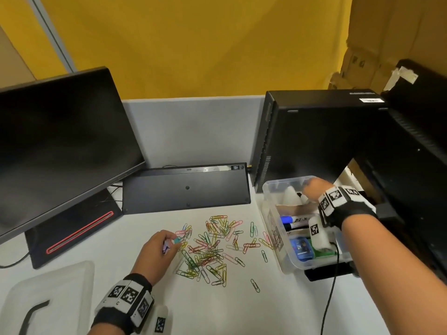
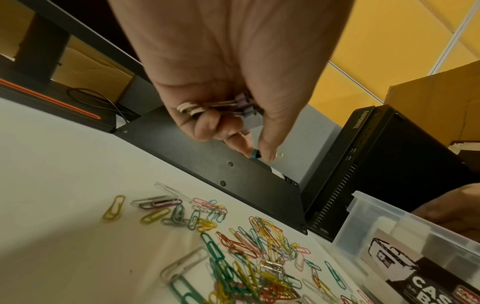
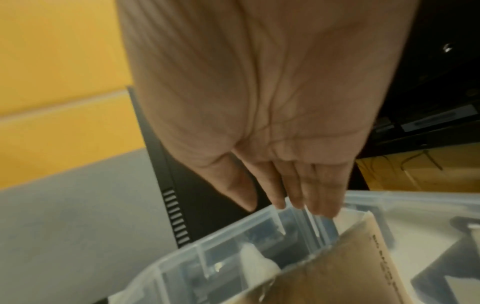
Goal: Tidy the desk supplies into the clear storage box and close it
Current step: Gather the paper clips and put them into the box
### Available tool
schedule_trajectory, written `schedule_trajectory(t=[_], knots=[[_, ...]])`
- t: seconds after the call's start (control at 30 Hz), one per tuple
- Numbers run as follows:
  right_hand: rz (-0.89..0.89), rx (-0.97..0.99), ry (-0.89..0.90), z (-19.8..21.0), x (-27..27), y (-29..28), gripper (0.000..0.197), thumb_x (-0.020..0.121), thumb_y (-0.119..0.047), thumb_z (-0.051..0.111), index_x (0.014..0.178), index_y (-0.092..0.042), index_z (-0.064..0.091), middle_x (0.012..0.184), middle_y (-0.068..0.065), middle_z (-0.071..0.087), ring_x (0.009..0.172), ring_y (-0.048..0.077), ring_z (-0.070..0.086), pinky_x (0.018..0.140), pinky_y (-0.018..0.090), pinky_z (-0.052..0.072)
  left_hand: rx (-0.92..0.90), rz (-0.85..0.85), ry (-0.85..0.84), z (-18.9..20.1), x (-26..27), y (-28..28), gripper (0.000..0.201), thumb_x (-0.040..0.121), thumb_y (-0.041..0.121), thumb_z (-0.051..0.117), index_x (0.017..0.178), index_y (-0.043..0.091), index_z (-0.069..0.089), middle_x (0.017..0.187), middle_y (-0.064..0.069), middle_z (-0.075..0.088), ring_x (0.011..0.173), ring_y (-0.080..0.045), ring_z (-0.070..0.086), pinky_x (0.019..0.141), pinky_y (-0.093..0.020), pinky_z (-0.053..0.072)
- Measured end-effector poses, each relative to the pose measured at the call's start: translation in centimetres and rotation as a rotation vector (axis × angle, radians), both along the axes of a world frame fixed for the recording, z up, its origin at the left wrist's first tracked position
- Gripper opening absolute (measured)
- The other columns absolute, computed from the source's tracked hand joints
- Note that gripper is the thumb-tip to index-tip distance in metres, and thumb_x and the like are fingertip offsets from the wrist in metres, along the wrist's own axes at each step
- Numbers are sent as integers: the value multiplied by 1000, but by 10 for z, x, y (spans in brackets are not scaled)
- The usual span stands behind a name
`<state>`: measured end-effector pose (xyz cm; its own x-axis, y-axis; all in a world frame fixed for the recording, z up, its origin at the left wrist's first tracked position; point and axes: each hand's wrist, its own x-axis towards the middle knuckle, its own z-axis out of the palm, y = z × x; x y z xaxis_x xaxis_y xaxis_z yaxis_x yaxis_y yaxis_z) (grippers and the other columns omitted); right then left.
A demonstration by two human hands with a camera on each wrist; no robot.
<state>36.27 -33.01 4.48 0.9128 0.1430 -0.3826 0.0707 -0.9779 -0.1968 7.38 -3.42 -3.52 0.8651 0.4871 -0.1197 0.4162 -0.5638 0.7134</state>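
So the left hand [image 1: 158, 250] sits lower-middle of the head view, right at the left edge of a big scatter of coloured paper clips [image 1: 212, 247] spread over the white desk [image 1: 278, 308]. It's curled around a small bunch of binder clips [image 2: 233, 107] tucked against the palm, and the thumb and a fingertip are pinching one more teal clip [image 2: 255, 153] out at the tips. My guess is it's stockpiling a handful so it only needs one trip to the box. Over at the right of the frame the clear storage box [image 1: 271, 189] stands open beside the black desktop PC [image 1: 314, 131], close enough to reach without moving. The right hand [image 1: 314, 189] hovers over its far end with fingers straight and together, holding nothing as far as the wrist view shows; the tips are just above the rim, near a brown cardboard piece [image 3: 350, 267] leaning inside. Looks like it's steadying or nudging stuff to make room, though that's a read, not a fact. Markers [image 1: 296, 222] and a blue item are already in there. The lid [image 1: 48, 298] lies at lower left, well apart from the box, so closing is a long way off with all those clips still loose.
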Motion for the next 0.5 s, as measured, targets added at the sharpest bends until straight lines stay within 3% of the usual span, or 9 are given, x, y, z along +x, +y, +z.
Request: schedule_trajectory(t=[0.13, 0.3, 0.43, 0.5], knots=[[-43, 275, -133, 4, -50, -31, 41, 97, -9, 41, 138, -6, 43, 144, 12, 39, 131, 28, 40, 103, 32, 34, -16, -50, -7, -1, 1, -9, 7, 89, 24, 61, 95, 23, 57, 97, 4, 63, 91, -12, 60, 72, -19, 44], [-34, 126, -190, -32, -90, -75, 55, 98, -26, 40, 148, -11, 24, 155, 9, 18, 144, 26, 14, 117, 42, 19, -26, -170, 23, 10, 20, -43, 9, 91, 30, 57, 99, 28, 54, 103, 9, 61, 94, -8, 58, 86, -26, 50], [-133, 120, -324, -56, -101, -79, 58, 98, -31, 37, 148, -7, 21, 155, 11, 24, 142, 26, 23, 116, 41, 24, 25, -295, 3, 38, 64, -85, 12, 91, 36, 54, 103, 32, 52, 107, 15, 56, 97, -5, 55, 87, -23, 48], [-150, 132, -388, -62, -105, -79, 58, 98, -34, 36, 149, -9, 21, 154, 9, 27, 139, 24, 30, 113, 39, 28, 106, -371, -1, 55, 95, -111, 17, 92, 39, 53, 106, 32, 51, 105, 14, 54, 89, -4, 55, 82, -21, 47]])
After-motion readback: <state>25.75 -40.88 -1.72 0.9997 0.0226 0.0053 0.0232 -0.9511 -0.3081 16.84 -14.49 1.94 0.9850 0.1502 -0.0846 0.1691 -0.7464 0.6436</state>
